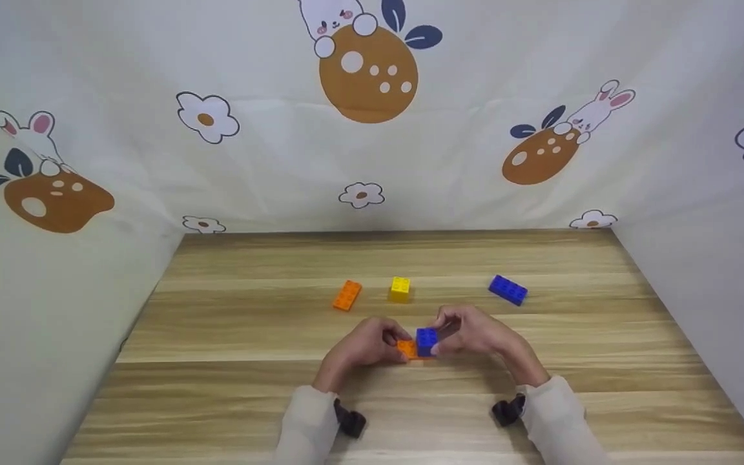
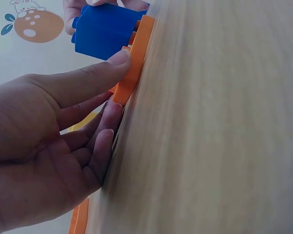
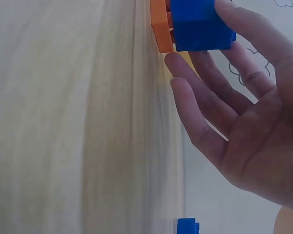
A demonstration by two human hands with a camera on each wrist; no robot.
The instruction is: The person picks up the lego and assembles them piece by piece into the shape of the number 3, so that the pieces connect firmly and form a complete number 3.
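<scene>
My left hand (image 1: pixel 375 341) pinches the left end of a flat orange brick (image 1: pixel 406 349) low over the wooden table. In the left wrist view, the thumb (image 2: pixel 119 57) presses its studded face while fingers curl beneath its edge. Above the other end of that orange brick stands a square blue brick (image 1: pixel 427 342), gripped between the thumb and fingers of my right hand (image 1: pixel 469 330). Orange studs show in a narrow gap under the blue brick (image 2: pixel 105 31) in both wrist views. The right hand's lower fingers (image 3: pixel 200 117) are spread away from the bricks.
Beyond my hands, a second flat orange brick (image 1: pixel 347 295), a square yellow brick (image 1: pixel 400 290) and a long blue brick (image 1: pixel 508 290) lie on the wooden table (image 1: pixel 249 310). Printed fabric walls (image 1: pixel 268 168) enclose the table's back and sides.
</scene>
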